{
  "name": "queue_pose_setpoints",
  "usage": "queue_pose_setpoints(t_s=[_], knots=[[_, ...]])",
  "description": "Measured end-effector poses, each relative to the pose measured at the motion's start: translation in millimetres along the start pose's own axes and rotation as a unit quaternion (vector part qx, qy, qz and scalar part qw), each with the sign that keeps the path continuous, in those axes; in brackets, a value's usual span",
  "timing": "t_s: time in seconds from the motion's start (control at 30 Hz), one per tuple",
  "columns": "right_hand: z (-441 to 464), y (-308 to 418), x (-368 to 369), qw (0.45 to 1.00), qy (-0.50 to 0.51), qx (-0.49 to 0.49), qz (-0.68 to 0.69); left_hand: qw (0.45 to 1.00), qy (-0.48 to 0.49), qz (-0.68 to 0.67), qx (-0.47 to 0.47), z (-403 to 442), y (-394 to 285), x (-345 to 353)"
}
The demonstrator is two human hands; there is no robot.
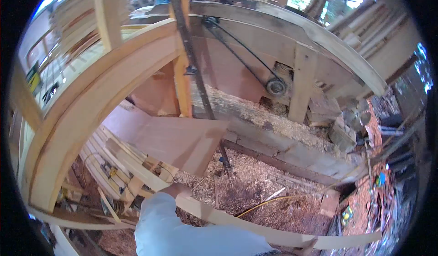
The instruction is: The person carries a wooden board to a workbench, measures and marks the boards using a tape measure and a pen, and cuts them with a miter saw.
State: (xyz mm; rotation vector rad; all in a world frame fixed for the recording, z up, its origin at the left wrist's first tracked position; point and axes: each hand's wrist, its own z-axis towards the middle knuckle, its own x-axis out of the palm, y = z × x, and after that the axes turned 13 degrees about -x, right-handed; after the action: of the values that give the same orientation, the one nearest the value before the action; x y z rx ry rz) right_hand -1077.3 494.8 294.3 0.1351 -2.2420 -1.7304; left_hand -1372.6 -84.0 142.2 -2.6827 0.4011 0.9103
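A long pale wooden strip (255, 229) runs from the stacked strips at the left down to the lower right. Near its middle my left hand (176, 190), below a light blue sleeve, is wrapped round it. Toward the right end, at the bottom of the view, my right hand (309, 247) shows only in part, with fingers against the strip's lower edge. A pinkish-brown flat panel (182, 139) lies just beyond my left hand.
A belt on a pulley (275, 86) hangs on the wooden bench frame. A dark metal bar (196, 69) slants down in the middle. Sawdust and a yellow cord (264, 203) cover the ground. Thick beams (105, 78) stand at left.
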Motion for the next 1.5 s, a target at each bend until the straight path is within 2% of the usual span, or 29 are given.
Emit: queue_pose_setpoints(t_s=[0.13,0.2,0.27,0.3,0.33,0.43,0.47,0.5,0.53,0.6,0.67,0.7,0.77,0.8,0.87,0.9,0.97,1.1,1.17,1.2,1.27,1.3,1.33,1.47,1.5], knots=[[-15,-8,-46,0.998,-0.06,-0.009,0.015,0.999,-0.004,0.01,0.039,6,2,6],[-14,-18,-78,0.998,-0.051,-0.012,0.044,0.998,-0.011,0.019,0.066,3,-1,4],[16,-46,-118,0.991,0.02,-0.01,0.135,0.994,-0.03,0.027,0.099,-4,-4,0],[30,-58,-134,0.979,0.102,-0.046,0.172,0.992,-0.039,0.037,0.117,-6,-5,-4],[24,-59,-129,0.98,0.07,-0.053,0.177,0.988,-0.044,0.048,0.137,-9,-8,-7],[55,-78,-162,0.981,-0.088,-0.065,0.159,0.989,-0.048,0.107,0.094,-16,-30,-32],[10,-7,-120,0.968,-0.142,-0.067,0.195,0.987,-0.058,0.119,0.087,-17,-44,-41],[11,-1,-135,0.965,-0.212,-0.044,0.147,0.985,-0.067,0.138,0.08,-20,-58,-50],[11,4,-151,0.955,-0.279,-0.014,0.099,0.981,-0.072,0.161,0.081,-22,-73,-59],[34,-26,-205,0.938,-0.339,-0.037,0.071,0.972,-0.076,0.203,0.089,-30,-116,-66],[32,-14,-248,0.904,-0.39,-0.017,0.175,0.963,-0.074,0.237,0.102,-39,-165,-58],[27,-10,-272,0.896,-0.407,-0.015,0.179,0.958,-0.071,0.254,0.11,-41,-188,-54],[16,-5,-317,0.873,-0.367,-0.125,0.295,0.947,-0.063,0.289,0.129,-46,-229,-47],[5,-5,-336,0.869,-0.376,-0.129,0.296,0.941,-0.059,0.303,0.141,-45,-244,-41],[-7,4,-385,0.859,-0.405,-0.06,0.308,0.926,-0.054,0.335,0.165,-47,-278,-30],[-12,6,-409,0.853,-0.417,-0.066,0.307,0.918,-0.053,0.35,0.179,-45,-298,-26],[-21,3,-453,0.825,-0.435,-0.172,0.317,0.9,-0.055,0.377,0.21,-36,-334,-19],[-74,44,-511,0.792,-0.477,-0.169,0.342,0.852,-0.054,0.438,0.282,-6,-398,-12],[-84,34,-548,0.754,-0.521,-0.25,0.312,0.813,-0.086,0.462,0.344,3,-430,-2],[-94,32,-566,0.747,-0.531,-0.254,0.309,0.789,-0.119,0.467,0.382,3,-448,7],[-116,33,-601,0.784,-0.484,-0.167,0.35,0.801,-0.095,0.456,0.376,-11,-506,25],[-119,30,-622,0.78,-0.533,-0.113,0.309,0.806,-0.081,0.45,0.376,-17,-535,34],[-112,9,-647,0.758,-0.585,-0.127,0.257,0.806,-0.068,0.448,0.381,-23,-563,43],[-131,-5,-714,0.735,-0.615,-0.128,0.256,0.795,-0.028,0.456,0.4,-49,-669,83],[-135,-6,-729,0.715,-0.631,-0.154,0.258,0.791,-0.022,0.457,0.406,-56,-694,94]])
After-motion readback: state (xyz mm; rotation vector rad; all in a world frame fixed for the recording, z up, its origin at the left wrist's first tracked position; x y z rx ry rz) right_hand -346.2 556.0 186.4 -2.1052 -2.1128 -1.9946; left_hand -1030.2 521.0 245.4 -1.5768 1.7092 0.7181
